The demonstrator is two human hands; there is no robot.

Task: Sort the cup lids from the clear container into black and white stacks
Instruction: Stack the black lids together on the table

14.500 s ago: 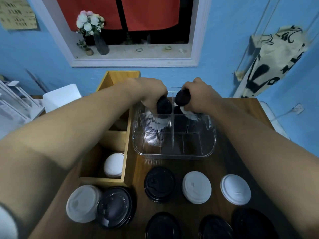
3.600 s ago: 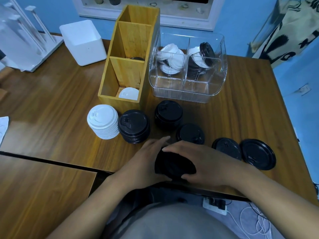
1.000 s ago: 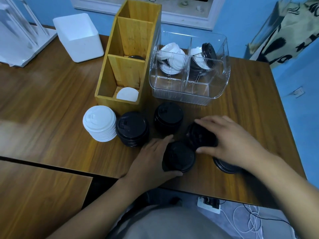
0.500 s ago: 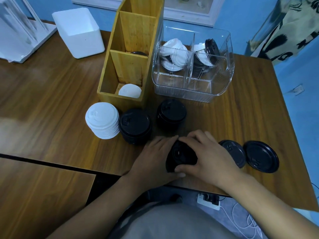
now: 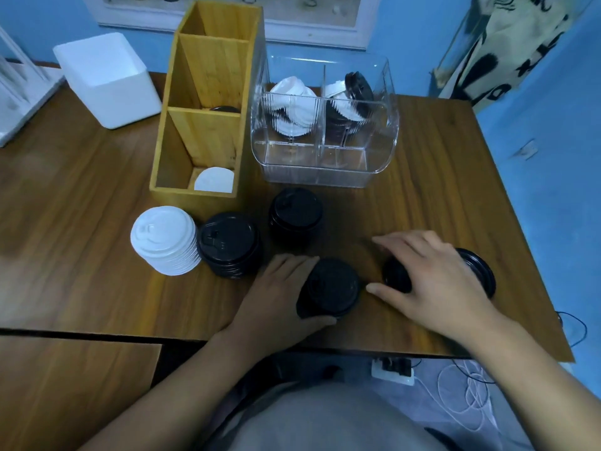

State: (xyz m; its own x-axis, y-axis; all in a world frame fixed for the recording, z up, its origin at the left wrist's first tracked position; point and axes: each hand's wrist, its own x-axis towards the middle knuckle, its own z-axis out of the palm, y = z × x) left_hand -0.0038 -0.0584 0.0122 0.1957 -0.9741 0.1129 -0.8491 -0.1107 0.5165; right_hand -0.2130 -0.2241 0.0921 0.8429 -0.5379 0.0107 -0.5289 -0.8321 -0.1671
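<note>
Closest, left hand (image 5: 279, 297): curled round the left side of a short black stack (image 5: 331, 288) — thumb on its near rim, fingers on its far-left rim; gripping it where it stands on the table (image 5: 439, 190), close to the near edge.
right hand (image 5: 435, 281): fingers straight and spread, laid palm-down over a loose black lid (image 5: 395, 276), thumb beside that lid's near-left edge; nothing clasped.
second loose lid (image 5: 481, 271): black, flat on the table, poking out from under the right hand on its right side.
white stack (image 5: 164, 239): tall, at the left of the row, touching or just beside the tall black stack (image 5: 229, 244) on its right.
third black stack (image 5: 296, 211): right of the tall black stack, just nearer than the clear container.
clear container (image 5: 325, 170): far centre, two compartments — white lids (image 5: 292, 109) on edge in the left one, mixed white and black lids (image 5: 344, 105) in the right one.
wooden organiser (image 5: 201, 125): just left of the clear container; one white lid (image 5: 214, 180) flat in its near compartment, something dark low in the next one back.
white box (image 5: 110, 79): far left, open-topped.
floor below the near edge: power strip (image 5: 393, 372), white cable (image 5: 468, 395).
</note>
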